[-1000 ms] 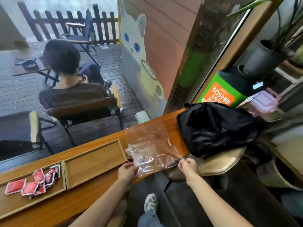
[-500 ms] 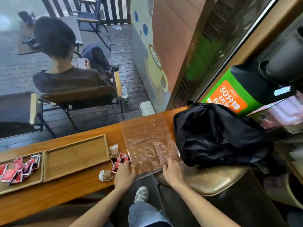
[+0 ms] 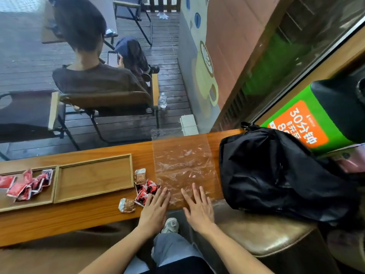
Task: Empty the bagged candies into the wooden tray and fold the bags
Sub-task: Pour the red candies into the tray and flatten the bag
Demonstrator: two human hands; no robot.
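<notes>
From my head camera, looking down: both my hands lie flat on the clear plastic bag (image 3: 184, 165), which is spread out on the wooden counter (image 3: 59, 218), running from the near edge toward the window. My left hand (image 3: 156, 206) has its fingers straight and close together, pressing the bag's near left corner, with its outer edge touching the loose candies (image 3: 145, 188). My right hand (image 3: 197, 204) has its fingers spread, palm down on the bag's near edge. Neither hand pinches anything.

The bag looks empty and wrinkled. Its candies, red-black packets and a couple of tan ones, sit in a small heap on the counter just left of the bag, between it and the wooden tray (image 3: 94, 157). The tray's right compartment holds nothing; its left compartment, at the far left, holds a pile of red packets (image 3: 27, 184). A black backpack (image 3: 276, 175) rests on a stool, touching the counter just right of the bag.

I judge I am smoothing the bag flat, ready to fold it. The fold calls for lifting one edge and bringing it over squarely, pressing the air out. The heap beside my left hand is not yet in the tray, so it needs gathering into the right compartment.
</notes>
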